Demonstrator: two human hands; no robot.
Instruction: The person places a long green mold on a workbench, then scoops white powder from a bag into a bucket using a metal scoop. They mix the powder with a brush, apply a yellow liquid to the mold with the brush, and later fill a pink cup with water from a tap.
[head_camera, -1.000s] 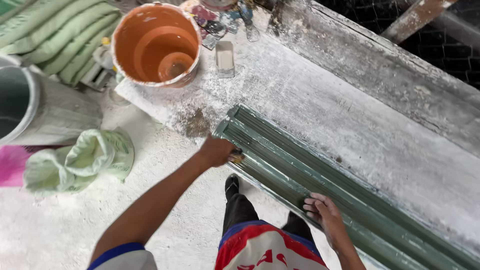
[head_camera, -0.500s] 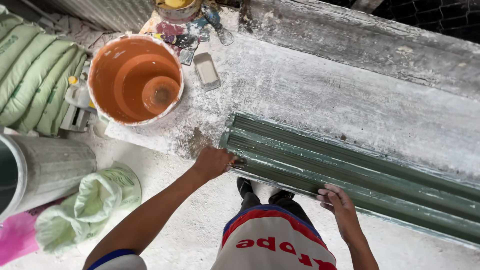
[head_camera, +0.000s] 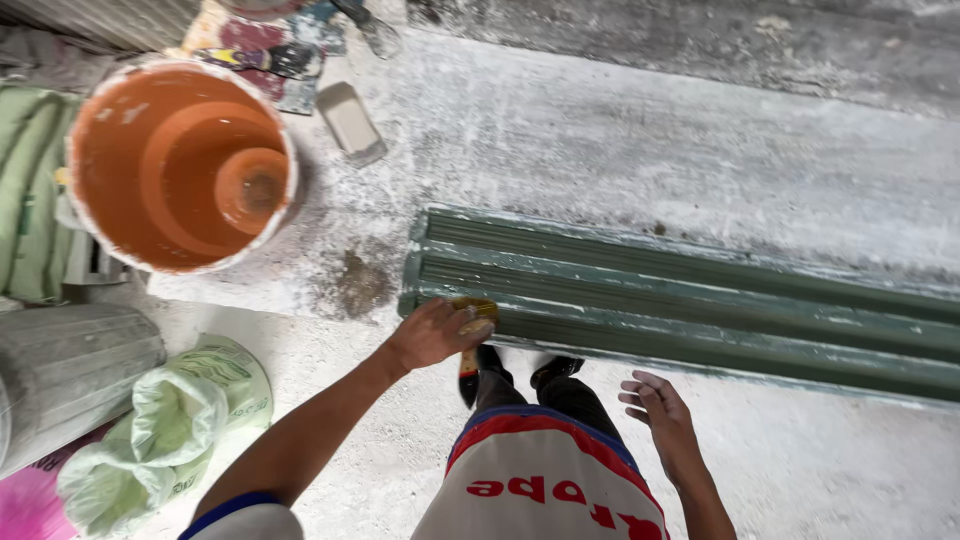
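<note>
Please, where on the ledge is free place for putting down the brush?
Free: the dusty ledge behind the green moulding, right of the small grey tray. Crowded: the far left corner, with the orange bucket and tools.

A matt, ridged green moulding (head_camera: 700, 300) with chalky white scuffs lies on a rough, dust-whitened concrete ledge (head_camera: 620, 150), beside a smooth orange plastic bucket (head_camera: 180, 165) crusted white at the rim, a crinkled pale-green plastic bag (head_camera: 165, 430) and a wooden-handled brush (head_camera: 470, 345).
</note>
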